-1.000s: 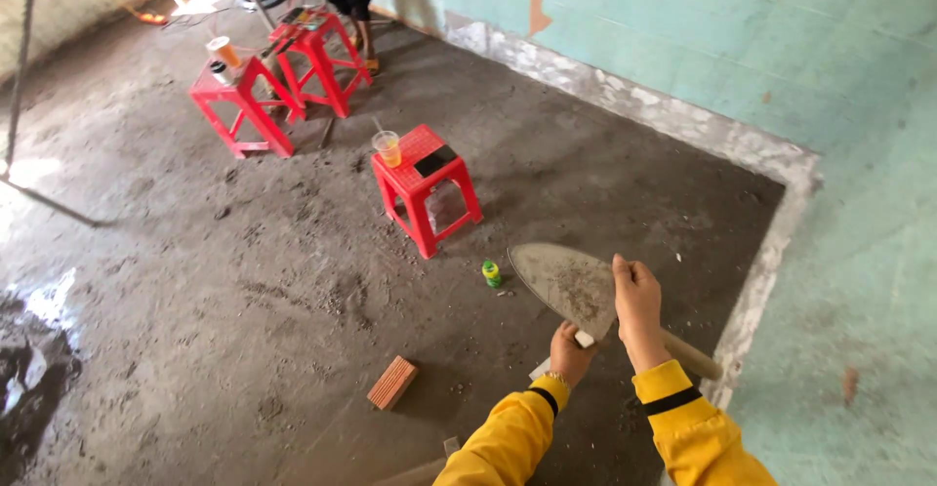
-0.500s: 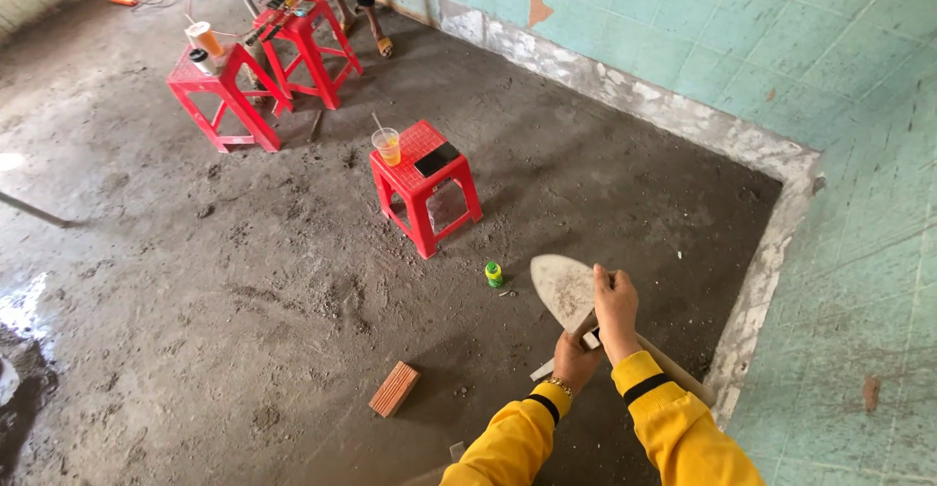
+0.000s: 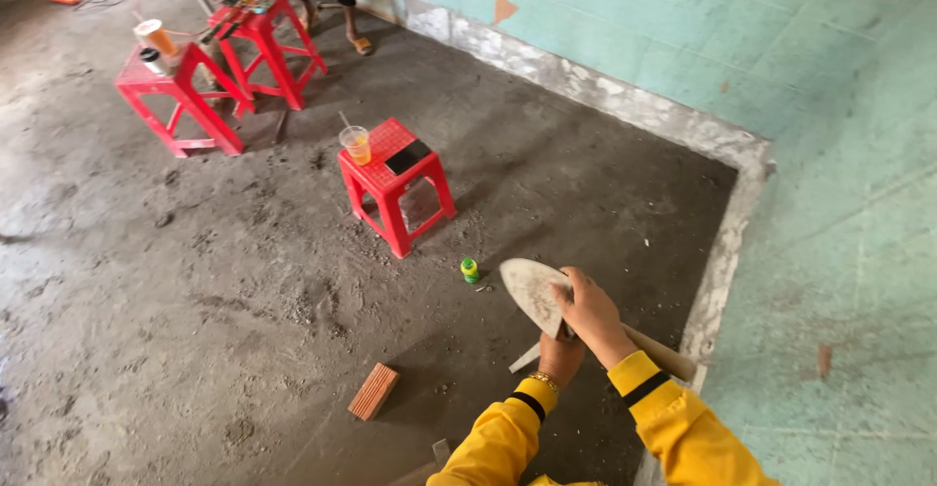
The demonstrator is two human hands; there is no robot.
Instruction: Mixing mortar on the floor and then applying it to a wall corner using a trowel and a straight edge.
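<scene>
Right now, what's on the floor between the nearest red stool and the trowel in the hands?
In the head view, a small green bottle stands on the bare mortar floor, between the red stool and the trowel; nothing else lies there.

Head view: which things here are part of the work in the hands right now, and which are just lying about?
In hand:
trowel, held by right hand
left hand, under the trowel
wooden handle

Lying about:
brick
small green bottle
near red stool with drink cup
two far red stools
</scene>
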